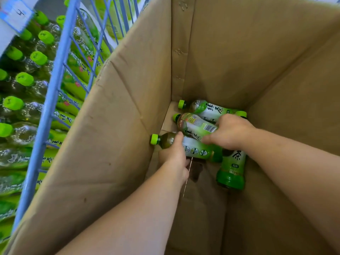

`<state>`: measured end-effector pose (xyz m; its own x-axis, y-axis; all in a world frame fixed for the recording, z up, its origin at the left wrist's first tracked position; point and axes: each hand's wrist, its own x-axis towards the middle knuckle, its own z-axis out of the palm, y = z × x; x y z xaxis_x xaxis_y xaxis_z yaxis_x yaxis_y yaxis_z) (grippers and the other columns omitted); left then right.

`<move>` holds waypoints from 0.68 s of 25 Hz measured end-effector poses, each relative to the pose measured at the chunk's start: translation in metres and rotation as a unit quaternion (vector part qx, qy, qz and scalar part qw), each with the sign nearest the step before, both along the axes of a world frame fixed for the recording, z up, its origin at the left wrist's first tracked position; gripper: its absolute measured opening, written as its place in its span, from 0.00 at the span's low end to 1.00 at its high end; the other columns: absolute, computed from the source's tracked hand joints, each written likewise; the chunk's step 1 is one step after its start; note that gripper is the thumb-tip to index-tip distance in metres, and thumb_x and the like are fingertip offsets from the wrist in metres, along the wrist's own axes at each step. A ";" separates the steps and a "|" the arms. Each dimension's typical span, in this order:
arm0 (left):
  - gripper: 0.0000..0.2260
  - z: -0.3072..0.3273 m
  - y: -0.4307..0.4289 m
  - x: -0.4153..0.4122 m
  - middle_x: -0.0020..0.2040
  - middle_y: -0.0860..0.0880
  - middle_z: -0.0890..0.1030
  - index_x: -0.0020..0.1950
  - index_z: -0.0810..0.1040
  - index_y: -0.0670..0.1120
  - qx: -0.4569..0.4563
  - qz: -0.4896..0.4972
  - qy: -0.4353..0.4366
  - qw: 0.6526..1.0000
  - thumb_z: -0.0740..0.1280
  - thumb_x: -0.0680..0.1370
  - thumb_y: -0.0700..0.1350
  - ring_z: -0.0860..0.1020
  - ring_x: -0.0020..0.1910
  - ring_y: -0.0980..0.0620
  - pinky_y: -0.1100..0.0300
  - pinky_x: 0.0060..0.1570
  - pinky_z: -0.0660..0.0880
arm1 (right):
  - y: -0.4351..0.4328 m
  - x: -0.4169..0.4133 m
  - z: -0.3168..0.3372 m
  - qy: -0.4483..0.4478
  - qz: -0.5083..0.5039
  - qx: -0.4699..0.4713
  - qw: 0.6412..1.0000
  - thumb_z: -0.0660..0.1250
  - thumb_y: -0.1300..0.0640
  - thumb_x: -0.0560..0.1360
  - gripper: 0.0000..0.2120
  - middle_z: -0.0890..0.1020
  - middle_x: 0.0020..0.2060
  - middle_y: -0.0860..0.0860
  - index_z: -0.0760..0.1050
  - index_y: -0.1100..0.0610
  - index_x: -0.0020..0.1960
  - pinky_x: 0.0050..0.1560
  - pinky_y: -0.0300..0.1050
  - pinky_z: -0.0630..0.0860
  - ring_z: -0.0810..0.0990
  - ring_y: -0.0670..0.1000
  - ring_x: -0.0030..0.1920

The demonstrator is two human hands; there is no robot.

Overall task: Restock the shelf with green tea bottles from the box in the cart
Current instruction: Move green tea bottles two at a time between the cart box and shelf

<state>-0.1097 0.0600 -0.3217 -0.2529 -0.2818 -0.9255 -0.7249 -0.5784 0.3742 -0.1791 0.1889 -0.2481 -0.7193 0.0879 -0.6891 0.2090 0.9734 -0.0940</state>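
**A:** Where are the tea bottles?

**B:** Down at the bottom of the box [128, 107], middle right of the frame. Four lie there in a heap. More sit on the shelf [11, 32], upper left, behind the blue cart [53, 89] bars.

**A:** What are the hands doing?

**B:** The left hand [173, 153] is wrapped round the front bottle [195, 150] near its neck, thumb on top. That bottle's green cap points at the box wall. The right hand [231, 131] is curled over the middle bottle [195, 124], the one with the barcode, and its thumb sticks out toward the front bottle. I can't see the tips of those fingers; they are behind the bottle.

**A:** How do you lift them well?

**B:** I think you hold each one tight round the fat part, not the cap. The two bottles touch, so bring them straight up together, or one may bump the other and slip. The box is deep, so keep the arms off the walls.
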 end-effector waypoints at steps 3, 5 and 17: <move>0.20 0.018 -0.004 0.009 0.47 0.44 0.85 0.55 0.76 0.47 -0.038 0.015 0.021 0.999 0.79 0.72 0.55 0.84 0.35 0.48 0.64 0.20 0.73 | 0.009 0.000 0.000 -0.057 -0.141 -0.098 0.983 0.78 0.40 0.64 0.28 0.79 0.46 0.54 0.76 0.57 0.54 0.42 0.45 0.78 0.80 0.54 0.43; 0.21 0.030 -0.008 0.015 0.47 0.47 0.85 0.54 0.76 0.49 -0.075 -0.012 0.064 0.995 0.81 0.69 0.54 0.85 0.36 0.51 0.61 0.28 0.79 | 0.014 0.006 0.004 -0.091 -0.260 -0.188 0.943 0.78 0.47 0.66 0.28 0.82 0.52 0.58 0.75 0.58 0.61 0.48 0.54 0.83 0.84 0.59 0.47; 0.19 0.117 -0.045 0.032 0.45 0.49 0.88 0.54 0.83 0.47 -0.090 -0.107 0.270 0.953 0.77 0.66 0.52 0.86 0.43 0.53 0.65 0.36 0.78 | 0.015 0.075 0.047 -0.144 -0.491 -0.402 0.759 0.70 0.53 0.74 0.16 0.88 0.46 0.58 0.79 0.55 0.60 0.40 0.51 0.83 0.88 0.56 0.41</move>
<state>-0.0774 0.0148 -0.2046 -0.7472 -0.3130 -0.5863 -0.4929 -0.3306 0.8048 -0.1043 0.2042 -0.2013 -0.3885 -0.0481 -0.9202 0.9214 -0.0128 -0.3883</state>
